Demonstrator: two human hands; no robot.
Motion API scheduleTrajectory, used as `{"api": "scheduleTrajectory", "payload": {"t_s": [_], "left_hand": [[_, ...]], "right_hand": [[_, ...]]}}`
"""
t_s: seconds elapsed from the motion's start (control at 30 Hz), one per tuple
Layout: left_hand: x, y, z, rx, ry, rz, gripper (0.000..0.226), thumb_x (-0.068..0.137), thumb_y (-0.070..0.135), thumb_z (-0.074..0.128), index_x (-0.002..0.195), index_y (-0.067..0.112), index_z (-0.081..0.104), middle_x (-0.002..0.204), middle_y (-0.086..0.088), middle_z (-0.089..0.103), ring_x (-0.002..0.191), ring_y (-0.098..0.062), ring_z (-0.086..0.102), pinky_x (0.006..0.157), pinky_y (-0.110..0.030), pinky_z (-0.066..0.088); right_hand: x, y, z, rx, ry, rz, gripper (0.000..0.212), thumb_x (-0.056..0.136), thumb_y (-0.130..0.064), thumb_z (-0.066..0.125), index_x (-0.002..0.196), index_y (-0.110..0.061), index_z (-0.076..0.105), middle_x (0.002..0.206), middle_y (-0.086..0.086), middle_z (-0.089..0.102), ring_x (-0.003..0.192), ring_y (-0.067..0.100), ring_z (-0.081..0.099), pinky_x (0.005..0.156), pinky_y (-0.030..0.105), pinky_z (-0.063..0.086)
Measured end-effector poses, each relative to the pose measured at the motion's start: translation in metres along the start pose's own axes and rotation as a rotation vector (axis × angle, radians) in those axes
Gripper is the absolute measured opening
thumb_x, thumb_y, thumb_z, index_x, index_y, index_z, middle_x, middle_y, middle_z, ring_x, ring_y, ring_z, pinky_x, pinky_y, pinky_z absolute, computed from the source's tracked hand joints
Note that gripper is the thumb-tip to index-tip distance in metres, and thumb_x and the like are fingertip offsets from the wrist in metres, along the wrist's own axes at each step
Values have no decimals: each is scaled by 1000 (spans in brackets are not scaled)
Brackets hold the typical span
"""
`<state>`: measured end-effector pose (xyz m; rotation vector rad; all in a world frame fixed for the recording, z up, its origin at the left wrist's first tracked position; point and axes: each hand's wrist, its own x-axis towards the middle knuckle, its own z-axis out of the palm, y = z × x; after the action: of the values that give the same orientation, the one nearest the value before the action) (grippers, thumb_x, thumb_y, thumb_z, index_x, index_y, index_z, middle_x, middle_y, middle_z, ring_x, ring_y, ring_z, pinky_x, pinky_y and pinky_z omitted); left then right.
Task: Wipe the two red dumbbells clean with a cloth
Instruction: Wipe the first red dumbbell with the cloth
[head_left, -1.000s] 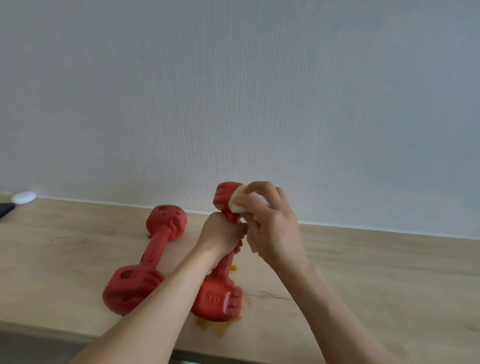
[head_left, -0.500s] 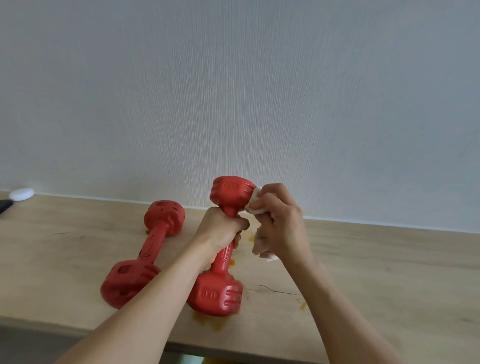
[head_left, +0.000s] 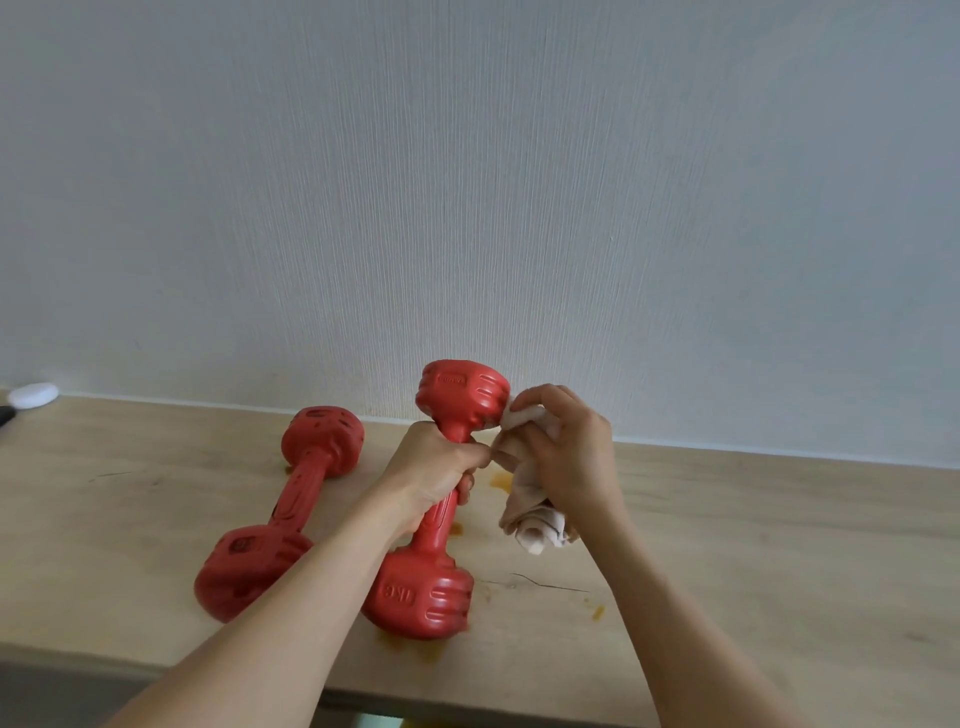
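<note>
Cloth on the raised dumbbell's top head, right there by the wall!

The left hand (head_left: 435, 470) wraps its fingers round the handle of the tilted dumbbell (head_left: 441, 499), lower head planted on the wooden tabletop (head_left: 779, 545). The right hand (head_left: 569, 457) clutches a bunched white cloth (head_left: 527, 512) and presses it to the upper head's side (a tail of fabric dangles below the palm). The second dumbbell (head_left: 283, 512) lies flat just to the left, untouched. Orange smears (head_left: 501, 480) dot the wood nearby.

Two bare forearms in shot, no sleeves showing; left grip (head_left: 435, 470) and right grip (head_left: 569, 457) carry no gloves, rings or watch.
</note>
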<state>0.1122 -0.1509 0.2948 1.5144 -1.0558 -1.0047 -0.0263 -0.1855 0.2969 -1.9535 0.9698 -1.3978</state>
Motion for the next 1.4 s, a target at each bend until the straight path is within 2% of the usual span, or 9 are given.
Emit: {"api": "scheduleTrajectory", "payload": {"t_s": [0.13, 0.33, 0.5, 0.73, 0.87, 0.97, 1.23, 1.3, 1.4], "left_hand": [[0, 0, 1, -15, 12, 9, 18, 75, -4, 60, 60, 5, 57, 39, 0, 45, 38, -15, 42, 45, -25, 38], [-2, 1, 4, 44, 32, 23, 19, 73, -4, 61, 58, 6, 55, 40, -3, 46, 37, -16, 42, 47, -25, 38], [-1, 4, 7, 59, 39, 41, 16, 73, -5, 59, 60, 4, 56, 40, -4, 48, 36, -17, 43, 46, -26, 38], [-3, 4, 7, 70, 31, 39, 23, 73, -5, 60, 54, 8, 53, 40, -3, 46, 36, -16, 43, 47, -25, 37], [-5, 8, 9, 96, 51, 44, 24, 71, -5, 59, 52, 8, 51, 39, -5, 48, 32, -16, 42, 41, -19, 35], [-6, 8, 9, 102, 61, 47, 23, 70, -4, 59, 52, 8, 52, 40, -6, 49, 32, -16, 42, 43, -22, 36], [-5, 4, 7, 64, 35, 66, 20, 73, -3, 62, 56, 7, 56, 40, -3, 47, 37, -15, 44, 45, -25, 38], [-5, 5, 5, 55, 39, 68, 20, 73, -4, 61, 56, 6, 55, 40, -3, 47, 37, -16, 43, 46, -26, 38], [-5, 7, 6, 67, 56, 65, 22, 71, -5, 58, 53, 8, 53, 40, -4, 48, 35, -17, 43, 47, -26, 38]], "right_hand": [[-1, -10, -1, -135, -18, -152, 19, 88, -6, 57, 90, -21, 69, 94, -7, 61, 83, 4, 57, 71, 15, 44], [0, -2, -7, -217, -18, -94, 20, 90, -5, 51, 92, -17, 66, 96, 0, 58, 82, 18, 59, 73, 39, 50], [0, -21, 1, -269, 27, -273, 17, 91, -20, 50, 95, -13, 66, 99, 1, 55, 76, 21, 60, 61, 35, 50], [4, -4, -7, -226, 10, -102, 14, 90, -5, 50, 97, -11, 61, 100, 1, 52, 81, 22, 56, 70, 39, 47], [5, -18, -2, -270, 78, -247, 16, 88, -15, 51, 92, -15, 66, 102, 2, 57, 80, 25, 61, 64, 36, 50], [7, -22, -1, -322, 65, -304, 17, 86, -19, 51, 91, -14, 67, 100, 6, 57, 78, 29, 61, 62, 37, 51], [5, -5, -5, -164, 28, -82, 11, 91, -11, 57, 99, -9, 64, 99, 2, 57, 84, 16, 56, 76, 33, 47], [4, -11, -4, -173, 40, -133, 11, 91, -12, 57, 97, -10, 65, 98, 1, 57, 82, 15, 57, 73, 34, 49], [1, -23, 2, -315, 63, -334, 18, 88, -22, 52, 95, -14, 67, 102, 4, 58, 79, 23, 60, 62, 33, 49]]}}
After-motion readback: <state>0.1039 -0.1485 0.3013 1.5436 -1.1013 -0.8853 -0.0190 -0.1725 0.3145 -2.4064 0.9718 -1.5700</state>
